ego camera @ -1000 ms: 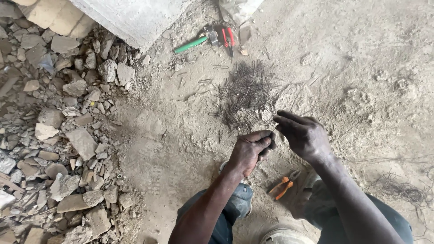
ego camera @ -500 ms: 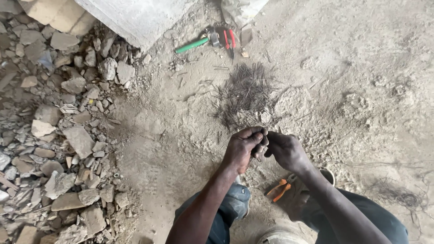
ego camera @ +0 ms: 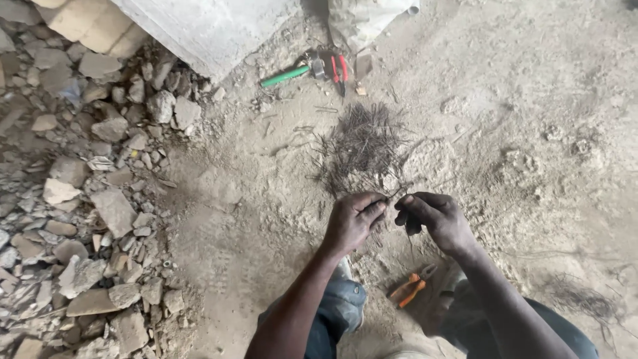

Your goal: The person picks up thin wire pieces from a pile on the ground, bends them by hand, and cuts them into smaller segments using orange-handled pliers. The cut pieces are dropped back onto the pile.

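Note:
My left hand (ego camera: 355, 219) and my right hand (ego camera: 435, 218) are close together above sandy ground, both pinching the same few thin dark wire pieces (ego camera: 397, 194) between fingertips. Just beyond the hands lies a loose pile of short dark wires (ego camera: 362, 143). An orange-handled pair of pliers (ego camera: 412, 287) lies on the ground between my knees, below the right hand.
A green-handled tool (ego camera: 287, 75) and red-handled pliers (ego camera: 339, 68) lie at the back near a concrete block (ego camera: 206, 26). Broken stones and rubble (ego camera: 80, 199) cover the left side. Another thin tangle of wire (ego camera: 585, 299) lies at the right.
The hands have come together: the right hand moved left and down to meet the left, and both now pinch the wire pieces. The view has shifted slightly.

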